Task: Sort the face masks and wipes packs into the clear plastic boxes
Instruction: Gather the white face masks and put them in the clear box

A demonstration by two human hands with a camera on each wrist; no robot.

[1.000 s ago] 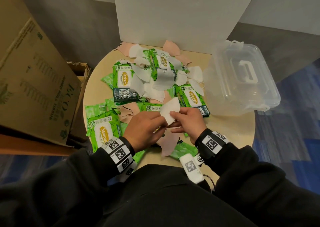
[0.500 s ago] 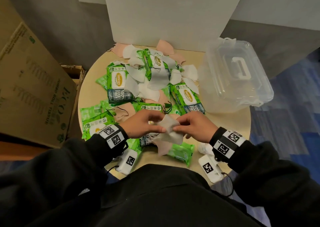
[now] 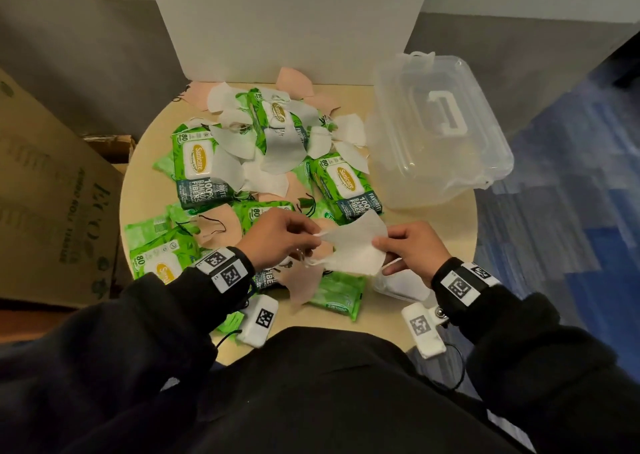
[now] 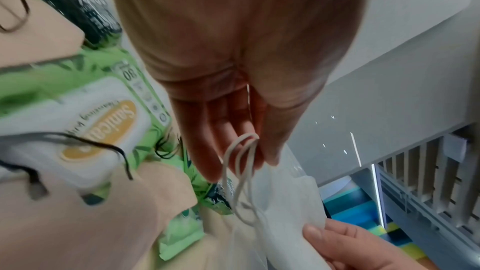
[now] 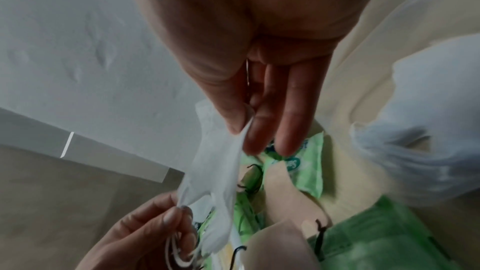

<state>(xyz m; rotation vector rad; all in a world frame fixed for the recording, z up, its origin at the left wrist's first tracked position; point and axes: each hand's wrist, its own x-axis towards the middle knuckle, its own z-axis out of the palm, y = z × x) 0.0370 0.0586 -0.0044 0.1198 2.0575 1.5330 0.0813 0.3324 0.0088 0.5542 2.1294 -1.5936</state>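
While pinching, hands (image 3: pixel 346 245) stretch mask (image 3: pixel 353 251).

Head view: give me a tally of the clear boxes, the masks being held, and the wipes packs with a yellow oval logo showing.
clear plastic box: 1
held white mask: 1
wipes packs with a yellow oval logo showing: 4
Total: 6

Round table (image 3: pixel 433 225), near edge toward me, board (image 3: pixel 287 20) upright behind it.
Masks and wipes packs (image 3: pixel 207 166) heaped mid-table; I see the lidded box (image 3: pixel 440 131) right of the heap, cardboard box (image 3: pixel 45 190) off the table's left. My left hand (image 3: pixel 277 237) and right hand (image 3: pixel 412 247) hold one mask (image 3: pixel 353 249) between them, above the near packs.
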